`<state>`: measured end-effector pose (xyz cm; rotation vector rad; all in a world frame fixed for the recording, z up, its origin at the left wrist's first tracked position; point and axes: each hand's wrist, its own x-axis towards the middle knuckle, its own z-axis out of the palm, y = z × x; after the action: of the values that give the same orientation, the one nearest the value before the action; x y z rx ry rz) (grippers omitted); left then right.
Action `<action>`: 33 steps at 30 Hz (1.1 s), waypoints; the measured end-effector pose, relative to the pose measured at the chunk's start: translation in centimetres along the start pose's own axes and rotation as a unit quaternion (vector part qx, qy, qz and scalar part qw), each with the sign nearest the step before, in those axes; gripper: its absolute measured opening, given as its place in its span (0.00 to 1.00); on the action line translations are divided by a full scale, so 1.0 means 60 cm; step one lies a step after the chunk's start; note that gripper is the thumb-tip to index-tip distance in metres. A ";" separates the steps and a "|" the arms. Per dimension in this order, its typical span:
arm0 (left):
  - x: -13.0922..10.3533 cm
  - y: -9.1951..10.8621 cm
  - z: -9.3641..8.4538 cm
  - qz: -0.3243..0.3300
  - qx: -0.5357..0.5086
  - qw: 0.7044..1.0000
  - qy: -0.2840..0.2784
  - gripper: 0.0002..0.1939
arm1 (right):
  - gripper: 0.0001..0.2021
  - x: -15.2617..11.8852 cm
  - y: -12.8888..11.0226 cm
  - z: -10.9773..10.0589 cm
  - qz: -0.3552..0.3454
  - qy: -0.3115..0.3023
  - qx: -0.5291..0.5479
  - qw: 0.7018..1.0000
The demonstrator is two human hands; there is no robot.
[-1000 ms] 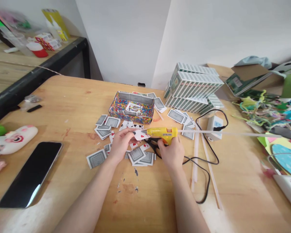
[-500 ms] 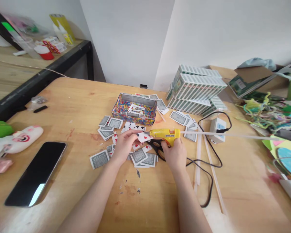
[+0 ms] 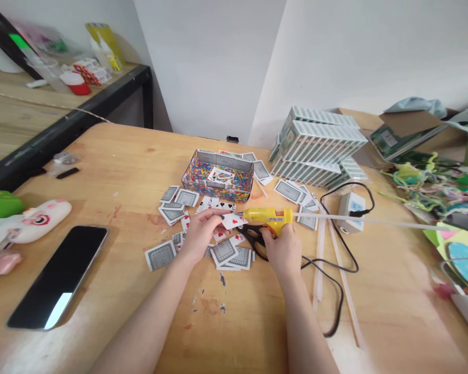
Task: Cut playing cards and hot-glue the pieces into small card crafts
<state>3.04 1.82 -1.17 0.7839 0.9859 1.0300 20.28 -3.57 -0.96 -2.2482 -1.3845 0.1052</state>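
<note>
Between the thumb and fingers of my left hand (image 3: 200, 234) is a playing card (image 3: 233, 221) with a red heart on its face. My right hand (image 3: 284, 249) grips a yellow hot glue gun (image 3: 271, 217) by its handle. Its nozzle points left, at the card's upper right edge; whether they touch I cannot tell. A long clear glue stick (image 3: 359, 220) runs out of the gun's back. Black-handled scissors (image 3: 253, 240) lie below the gun, partly covered. Behind my hands stands an open box (image 3: 218, 193) lined with cards and colourful beads, with a loose card inside.
Scattered playing cards (image 3: 160, 255) surround my hands. A black cable (image 3: 341, 298) loops at right, by a white power socket (image 3: 350, 212). Spare glue sticks (image 3: 347, 301) lie there too. Stacked card packs (image 3: 323, 141) stand at the back; a phone (image 3: 58, 278) lies left.
The view has shifted slightly, moving everything a little to the right in the picture. My hands keep the same hold on the card and the glue gun.
</note>
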 end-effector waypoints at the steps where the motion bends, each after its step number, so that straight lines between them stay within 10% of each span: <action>1: 0.000 0.000 -0.001 0.000 0.001 1.000 -0.001 0.14 | 0.10 0.000 0.000 0.000 0.000 0.001 0.002 1.000; 33: 0.003 -0.002 -0.005 -0.015 -0.056 0.998 0.001 0.11 | 0.14 0.005 0.002 -0.006 0.031 -0.026 -0.010 0.999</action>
<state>2.85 1.97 -1.40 0.6745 0.9296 1.0515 20.63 -3.46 -0.63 -2.3205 -1.3486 0.1736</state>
